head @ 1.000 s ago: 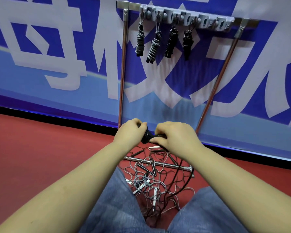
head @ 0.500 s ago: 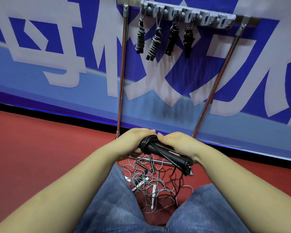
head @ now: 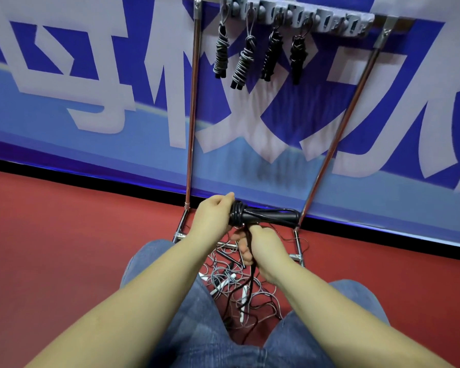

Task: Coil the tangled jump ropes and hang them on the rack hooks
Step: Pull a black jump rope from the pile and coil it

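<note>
Four coiled ropes (head: 243, 53) hang on rack hooks (head: 298, 18), right-side hooks bare. Left hand (head: 215, 215) grips black handles (head: 266, 216) at wrapped end, bundle level, pointing right. Right hand (head: 255, 248) just below, fingers curled round black cord (head: 248, 240) trailing down. Tangled ropes (head: 237, 285) heaped on red floor (head: 64, 235) between knees (head: 170, 301), at rack's base.

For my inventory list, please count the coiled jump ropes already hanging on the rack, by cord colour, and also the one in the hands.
Grey-cord bundles on the hooks: 2, the leftmost bundle and the second bundle.
Black-cord bundles on the hooks: 2, the third bundle and the fourth bundle.
Black rope in the hands, partly coiled: 1.
Total: 5. The tangled pile on the floor is not counted.
</note>
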### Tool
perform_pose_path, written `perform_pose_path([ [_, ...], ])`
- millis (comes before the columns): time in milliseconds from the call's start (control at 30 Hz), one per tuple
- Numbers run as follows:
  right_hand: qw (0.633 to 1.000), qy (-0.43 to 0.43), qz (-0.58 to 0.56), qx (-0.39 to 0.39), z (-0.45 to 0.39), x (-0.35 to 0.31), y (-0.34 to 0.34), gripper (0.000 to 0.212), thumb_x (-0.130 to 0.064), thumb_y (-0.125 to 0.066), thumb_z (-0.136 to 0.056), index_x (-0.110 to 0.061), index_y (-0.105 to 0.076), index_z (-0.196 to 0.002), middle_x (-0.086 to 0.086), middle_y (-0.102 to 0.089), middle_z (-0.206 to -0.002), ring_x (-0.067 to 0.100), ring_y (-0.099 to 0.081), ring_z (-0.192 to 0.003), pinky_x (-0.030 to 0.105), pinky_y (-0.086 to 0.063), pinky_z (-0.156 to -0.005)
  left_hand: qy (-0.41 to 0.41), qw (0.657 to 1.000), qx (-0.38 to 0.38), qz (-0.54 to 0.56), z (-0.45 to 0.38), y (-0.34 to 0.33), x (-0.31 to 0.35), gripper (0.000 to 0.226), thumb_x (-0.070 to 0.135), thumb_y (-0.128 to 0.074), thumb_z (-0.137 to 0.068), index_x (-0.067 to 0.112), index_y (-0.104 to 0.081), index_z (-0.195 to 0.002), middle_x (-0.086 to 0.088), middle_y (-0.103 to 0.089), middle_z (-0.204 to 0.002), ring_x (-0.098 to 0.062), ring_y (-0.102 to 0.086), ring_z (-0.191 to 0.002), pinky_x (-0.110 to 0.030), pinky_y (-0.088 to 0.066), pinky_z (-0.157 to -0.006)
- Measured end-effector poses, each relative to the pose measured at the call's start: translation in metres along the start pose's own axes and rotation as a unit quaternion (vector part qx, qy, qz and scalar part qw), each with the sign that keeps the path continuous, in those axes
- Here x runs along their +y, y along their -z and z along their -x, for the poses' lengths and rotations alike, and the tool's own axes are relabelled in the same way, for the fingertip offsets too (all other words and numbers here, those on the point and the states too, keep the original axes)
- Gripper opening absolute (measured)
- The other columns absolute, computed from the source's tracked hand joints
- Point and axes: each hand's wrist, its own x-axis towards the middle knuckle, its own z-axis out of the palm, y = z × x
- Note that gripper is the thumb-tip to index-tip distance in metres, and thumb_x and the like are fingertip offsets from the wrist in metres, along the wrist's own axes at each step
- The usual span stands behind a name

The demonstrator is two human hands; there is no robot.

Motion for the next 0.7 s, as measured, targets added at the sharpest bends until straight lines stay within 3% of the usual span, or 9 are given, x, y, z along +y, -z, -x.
perform_pose_path([
  [133,0.993,0.018,0.092,-0.068,0.009,-0.002,0.001,0.034,-0.015,-0.031,-0.100,-0.006,-0.057,-0.081,0.001,-0.051,-0.040,0.011,-0.045,-0.028,0.015,-0.034,-0.034,-0.059,0.991,0.057,-0.107,-0.004,-0.001,-0.003,0.030,0.032,-0.047,-0.098,0.010,-0.059,-0.080,0.002,-0.054,-0.069,-0.019,-0.049,-0.069,-0.030,-0.033,-0.060],
  [233,0.965,0.053,0.233,-0.110,0.021,0.000,0.009,0.020,-0.017,-0.041,-0.098,-0.009,-0.056,-0.088,0.001,-0.055,-0.049,0.011,-0.052,-0.035,0.020,-0.040,-0.039,-0.090,0.975,0.083,-0.187,0.001,0.005,-0.005,0.029,0.036,-0.046,-0.098,0.012,-0.063,-0.098,0.002,-0.061,-0.085,-0.021,-0.054,-0.084,-0.030,-0.037,-0.070],
  [367,0.872,0.190,0.447,-0.059,0.039,-0.011,0.026,0.016,-0.028,-0.058,-0.090,-0.026,-0.060,-0.074,-0.007,-0.054,-0.055,0.005,-0.050,-0.049,0.025,-0.042,-0.053,-0.094,0.961,0.093,-0.244,0.010,0.016,-0.012,0.027,0.040,-0.044,-0.097,0.018,-0.061,-0.099,-0.001,-0.066,-0.090,-0.027,-0.057,-0.092,-0.032,-0.040,-0.072],
  [433,0.823,0.241,0.515,-0.007,0.044,-0.022,0.031,0.008,-0.033,-0.063,-0.087,-0.027,-0.069,-0.086,-0.006,-0.066,-0.074,0.012,-0.059,-0.069,0.030,-0.046,-0.067,-0.085,0.959,0.084,-0.255,0.012,0.020,-0.012,0.028,0.040,-0.044,-0.097,0.018,-0.061,-0.100,0.000,-0.064,-0.090,-0.027,-0.057,-0.095,-0.032,-0.040,-0.072],
  [500,0.781,0.274,0.560,0.036,0.045,-0.035,0.035,0.020,-0.039,-0.062,-0.087,-0.029,-0.070,-0.102,-0.005,-0.070,-0.096,0.015,-0.062,-0.092,0.029,-0.046,-0.076,-0.079,0.957,0.061,-0.271,0.013,0.022,-0.009,0.028,0.039,-0.045,-0.097,0.018,-0.062,-0.099,-0.002,-0.066,-0.091,-0.026,-0.058,-0.094,-0.031,-0.041,-0.073],
  [600,0.734,0.298,0.608,0.049,0.040,-0.051,0.043,0.033,-0.051,-0.053,-0.089,-0.032,-0.067,-0.112,-0.006,-0.065,-0.104,0.016,-0.057,-0.103,0.029,-0.042,-0.079,-0.088,0.954,-0.007,-0.286,0.013,0.027,0.005,0.024,0.038,-0.048,-0.096,0.019,-0.061,-0.091,0.000,-0.064,-0.083,-0.021,-0.058,-0.084,-0.029,-0.039,-0.070],
  [633,0.728,0.298,0.615,0.055,0.038,-0.054,0.046,0.036,-0.054,-0.050,-0.089,-0.032,-0.067,-0.111,-0.005,-0.064,-0.101,0.016,-0.057,-0.102,0.030,-0.042,-0.078,-0.096,0.952,-0.039,-0.288,0.014,0.029,0.011,0.023,0.038,-0.049,-0.096,0.019,-0.061,-0.088,0.003,-0.061,-0.076,-0.018,-0.056,-0.076,-0.028,-0.037,-0.067],
  [700,0.754,0.296,0.585,0.050,0.037,-0.059,0.051,0.037,-0.057,-0.050,-0.087,-0.029,-0.072,-0.096,-0.003,-0.065,-0.088,0.015,-0.058,-0.088,0.033,-0.042,-0.074,-0.105,0.956,-0.100,-0.254,0.021,0.031,0.023,0.023,0.035,-0.051,-0.096,0.019,-0.061,-0.084,0.007,-0.053,-0.063,-0.010,-0.049,-0.057,-0.024,-0.036,-0.057],
])
